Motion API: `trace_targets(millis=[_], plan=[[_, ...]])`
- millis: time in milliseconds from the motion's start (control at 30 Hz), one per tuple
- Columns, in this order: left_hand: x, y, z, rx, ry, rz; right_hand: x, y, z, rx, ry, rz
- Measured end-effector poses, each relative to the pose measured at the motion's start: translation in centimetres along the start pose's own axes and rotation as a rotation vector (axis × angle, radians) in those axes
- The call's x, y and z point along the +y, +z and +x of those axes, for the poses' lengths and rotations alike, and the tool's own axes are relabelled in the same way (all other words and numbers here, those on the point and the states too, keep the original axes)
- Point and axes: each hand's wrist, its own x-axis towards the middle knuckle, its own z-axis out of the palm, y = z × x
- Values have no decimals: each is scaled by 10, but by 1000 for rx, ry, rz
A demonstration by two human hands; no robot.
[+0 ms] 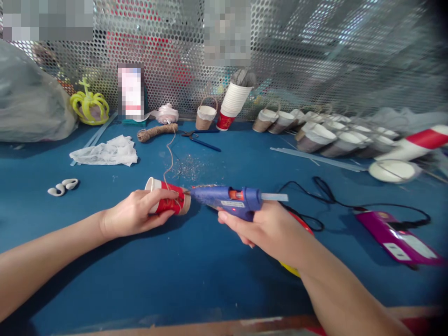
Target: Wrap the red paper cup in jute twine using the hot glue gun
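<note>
The cup [183,204] is tipped sideways over the tabletop [175,270], long axis running left-right, mouth leftward. The left hand [135,212] has a closed grip around it, twine [171,158] crossing its side. The gun [224,198] (contact unclear) points at the base, clasped firmly in the right hand [266,226].

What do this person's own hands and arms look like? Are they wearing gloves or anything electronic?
They are ordinary human arms with no mechanical parts. The left hand and the right hand are ungloved. The left forearm and the right forearm are bare, with no sleeve in view. No watch, bracelet or ring shows, though some fingers are partly hidden.
</note>
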Motion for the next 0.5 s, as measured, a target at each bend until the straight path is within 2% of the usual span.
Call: trace_targets(millis=[267, 500], plan=[[-2, 1, 1, 0, -143, -120, 5, 1, -5, 35, -177, -234], [-1, -1, 3, 4, -186, -165, 7, 4, -10, 124, -269, -347]])
